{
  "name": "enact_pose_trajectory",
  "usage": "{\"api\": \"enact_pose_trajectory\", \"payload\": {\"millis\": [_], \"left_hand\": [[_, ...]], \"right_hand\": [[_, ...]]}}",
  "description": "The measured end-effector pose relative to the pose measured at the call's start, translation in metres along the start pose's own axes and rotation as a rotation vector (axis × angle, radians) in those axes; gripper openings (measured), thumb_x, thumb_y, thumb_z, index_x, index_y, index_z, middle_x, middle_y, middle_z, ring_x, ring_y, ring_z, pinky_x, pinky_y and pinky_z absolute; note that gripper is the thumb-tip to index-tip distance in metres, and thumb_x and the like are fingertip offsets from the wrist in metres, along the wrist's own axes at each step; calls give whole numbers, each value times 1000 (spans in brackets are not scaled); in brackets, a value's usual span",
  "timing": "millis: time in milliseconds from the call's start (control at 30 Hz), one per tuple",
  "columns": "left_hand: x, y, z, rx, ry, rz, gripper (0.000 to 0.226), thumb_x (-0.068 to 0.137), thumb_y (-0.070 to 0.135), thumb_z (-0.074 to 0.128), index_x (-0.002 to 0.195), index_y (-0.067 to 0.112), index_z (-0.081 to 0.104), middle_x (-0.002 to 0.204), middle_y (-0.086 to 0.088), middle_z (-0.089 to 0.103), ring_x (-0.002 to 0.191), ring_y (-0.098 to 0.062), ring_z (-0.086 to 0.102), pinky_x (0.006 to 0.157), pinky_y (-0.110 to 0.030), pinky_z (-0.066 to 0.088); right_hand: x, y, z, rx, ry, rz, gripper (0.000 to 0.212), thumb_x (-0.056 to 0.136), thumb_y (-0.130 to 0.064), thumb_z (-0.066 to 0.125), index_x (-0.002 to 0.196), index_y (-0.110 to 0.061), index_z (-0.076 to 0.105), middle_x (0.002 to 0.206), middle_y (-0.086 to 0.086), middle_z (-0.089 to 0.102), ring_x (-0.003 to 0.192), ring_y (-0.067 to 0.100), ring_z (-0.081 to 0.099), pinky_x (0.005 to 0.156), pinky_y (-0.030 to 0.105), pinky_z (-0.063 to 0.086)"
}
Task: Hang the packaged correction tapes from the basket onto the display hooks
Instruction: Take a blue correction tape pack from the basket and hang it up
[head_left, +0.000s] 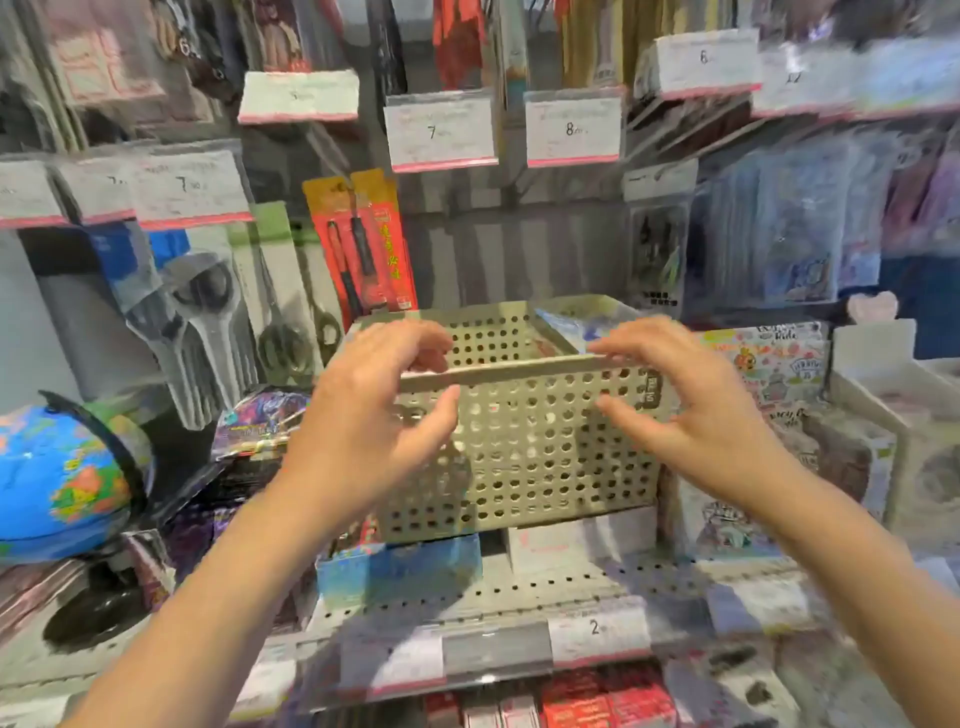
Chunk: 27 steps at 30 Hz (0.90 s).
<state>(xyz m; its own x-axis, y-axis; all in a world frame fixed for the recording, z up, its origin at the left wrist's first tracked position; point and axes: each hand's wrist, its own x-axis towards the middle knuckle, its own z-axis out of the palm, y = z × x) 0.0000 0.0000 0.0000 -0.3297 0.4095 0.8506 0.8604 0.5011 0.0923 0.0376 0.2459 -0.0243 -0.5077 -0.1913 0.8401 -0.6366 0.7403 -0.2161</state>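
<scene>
A beige perforated plastic basket (530, 447) stands on a shop shelf, resting on small boxes. Clear packets (576, 322), blurred, show over its far right rim. My left hand (374, 415) hovers at the basket's near left corner, fingers spread and curled, holding nothing. My right hand (680, 400) hovers at the near right corner, fingers apart, also holding nothing. Both hands are close to the front rim; whether they touch it I cannot tell. Above the basket the slatted wall panel (514, 249) shows behind hanging price tags (441, 132).
Packaged scissors (208, 312) and red pen packs (369, 244) hang at the left. A blue globe (57, 478) stands at the lower left. Boxes of printed stationery (769, 374) sit right of the basket. The perforated shelf edge (493, 644) carries price labels.
</scene>
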Motion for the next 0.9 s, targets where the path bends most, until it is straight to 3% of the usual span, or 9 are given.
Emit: {"api": "enact_pose_trajectory", "payload": {"millis": [67, 167, 300, 433, 567, 667, 767, 833, 900], "left_hand": [[13, -4, 6, 116, -92, 65, 31, 78, 31, 55, 99, 9, 62, 88, 6, 59, 85, -7, 52, 79, -23, 42], [33, -5, 15, 148, -282, 17, 36, 77, 41, 59, 103, 16, 63, 92, 11, 58, 87, -8, 53, 82, -28, 46], [49, -4, 32, 140, -421, -12, 34, 78, 33, 70, 109, 20, 64, 104, 7, 68, 94, -10, 60, 87, -32, 49], [58, -5, 43, 141, -485, -15, 17, 81, 30, 70, 96, 24, 65, 86, 7, 69, 78, -8, 62, 73, -30, 50], [64, -4, 45, 139, -552, -53, 8, 83, 28, 67, 81, 21, 62, 75, 6, 65, 71, -9, 58, 65, -29, 47], [78, -5, 43, 34, -704, -168, 16, 80, 34, 68, 79, 19, 63, 70, 5, 64, 62, -10, 56, 61, -28, 47], [96, -4, 42, -219, -833, -380, 36, 71, 47, 72, 77, 12, 65, 68, -1, 61, 60, -11, 52, 58, -26, 41], [108, -5, 50, -372, -765, -550, 38, 69, 43, 70, 81, 7, 66, 73, -5, 64, 64, -13, 56, 58, -24, 45], [116, -8, 64, -464, -644, -730, 25, 78, 27, 66, 86, 4, 63, 75, -10, 66, 60, -16, 59, 54, -23, 48]], "right_hand": [[9, 8, 1, -131, -5, -26, 37, 78, -24, 64, 113, -11, 63, 107, -1, 57, 102, 9, 52, 92, 20, 40], [23, 22, 0, -259, -89, 9, 43, 77, -32, 64, 116, -13, 63, 110, 2, 61, 102, 14, 53, 90, 30, 41], [33, 36, -1, -255, -175, -31, 36, 80, -34, 63, 110, -16, 64, 101, -2, 63, 87, 11, 56, 78, 37, 51], [39, 48, -4, -211, -212, -65, 36, 82, -47, 53, 102, -21, 67, 92, -13, 59, 83, 4, 52, 74, 37, 51], [39, 55, -3, -168, -213, -139, 28, 84, -43, 50, 91, -22, 67, 87, -10, 63, 79, 9, 58, 72, 39, 51], [38, 58, 0, -163, -172, -195, 23, 85, -38, 49, 89, -22, 66, 84, -10, 66, 78, 11, 61, 68, 37, 52], [37, 60, 2, -173, -143, -232, 22, 85, -38, 48, 88, -23, 64, 81, -10, 67, 77, 14, 65, 64, 40, 54], [37, 62, 3, -165, -128, -251, 20, 85, -36, 50, 87, -22, 64, 80, -9, 67, 76, 16, 66, 59, 37, 53], [37, 62, 4, -168, -115, -261, 19, 85, -36, 50, 86, -23, 64, 80, -9, 67, 76, 15, 66, 57, 34, 53]]}}
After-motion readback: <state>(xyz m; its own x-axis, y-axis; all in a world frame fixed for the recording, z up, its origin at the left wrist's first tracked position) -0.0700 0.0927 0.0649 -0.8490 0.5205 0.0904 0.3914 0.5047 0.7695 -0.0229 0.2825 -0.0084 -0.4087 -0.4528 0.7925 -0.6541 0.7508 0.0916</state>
